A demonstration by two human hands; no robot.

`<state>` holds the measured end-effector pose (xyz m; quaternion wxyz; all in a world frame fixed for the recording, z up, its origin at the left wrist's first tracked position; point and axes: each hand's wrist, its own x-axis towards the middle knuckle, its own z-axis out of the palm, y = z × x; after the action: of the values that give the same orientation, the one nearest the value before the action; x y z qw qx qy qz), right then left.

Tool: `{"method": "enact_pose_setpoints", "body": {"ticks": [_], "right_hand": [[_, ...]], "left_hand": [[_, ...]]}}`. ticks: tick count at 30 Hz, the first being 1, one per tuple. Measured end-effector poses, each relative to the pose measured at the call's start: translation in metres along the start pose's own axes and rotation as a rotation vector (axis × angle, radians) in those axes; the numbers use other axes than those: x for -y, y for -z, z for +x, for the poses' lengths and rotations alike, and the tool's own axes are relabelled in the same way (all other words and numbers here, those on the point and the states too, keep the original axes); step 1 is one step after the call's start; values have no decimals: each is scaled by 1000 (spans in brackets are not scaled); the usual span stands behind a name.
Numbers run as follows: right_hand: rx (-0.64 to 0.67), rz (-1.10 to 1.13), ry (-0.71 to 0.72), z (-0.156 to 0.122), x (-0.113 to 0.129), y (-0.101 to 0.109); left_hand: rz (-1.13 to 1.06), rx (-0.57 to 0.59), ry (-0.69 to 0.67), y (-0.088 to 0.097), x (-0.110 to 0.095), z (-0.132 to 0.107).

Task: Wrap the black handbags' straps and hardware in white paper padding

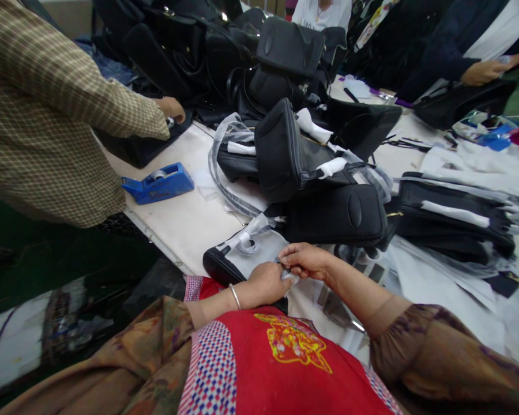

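A black handbag (pixel 218 265) lies at the table's near edge, with white wrapping sheet (pixel 266 245) over its upper side and a wrapped strap end on it. My left hand (pixel 268 283) rests over the right part of this bag, fingers closed on something small and partly clear. Right beside it my right hand (pixel 305 260) pinches at the same spot, its fingertips pressed together. What lies between the fingers is too small and too covered to make out. Just behind my hands sits another black bag (pixel 328 216) with an oval patch.
A blue tape dispenser (pixel 160 183) stands at the left table edge. Several black bags (pixel 277 150) with white-wrapped handles are piled ahead. White sheets (pixel 441 276) and a further bag (pixel 454 219) lie to the right. A co-worker's hand (pixel 172 108) works at the left; another person's hand (pixel 486 70) is far right.
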<state>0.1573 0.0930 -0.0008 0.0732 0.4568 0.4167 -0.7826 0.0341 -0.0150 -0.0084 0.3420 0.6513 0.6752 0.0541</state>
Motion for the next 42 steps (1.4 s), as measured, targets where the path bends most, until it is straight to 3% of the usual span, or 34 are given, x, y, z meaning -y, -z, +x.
{"method": "enact_pose_setpoints", "body": {"ticks": [9,15,21,27,30,36,42], "right_hand": [[-11,-17,-3,4,-1,0],[-113,-129,-30,4,2,-5],[0,-134,75,-1,-2,2],[24,-171,98,-5,-3,1],[-63,-279,159,-8,-4,-5],[-415,-714,415,-3,-16,-9],[-308,-605,430,-7,-20,-5]], "left_hand": [[43,6,26,-4,0,1],[53,-11,35,-4,-2,-2],[43,4,28,-5,-1,1],[46,2,33,-6,1,3],[52,7,45,-7,1,3],[55,-8,19,-10,2,6],[61,13,14,-8,1,5]]}}
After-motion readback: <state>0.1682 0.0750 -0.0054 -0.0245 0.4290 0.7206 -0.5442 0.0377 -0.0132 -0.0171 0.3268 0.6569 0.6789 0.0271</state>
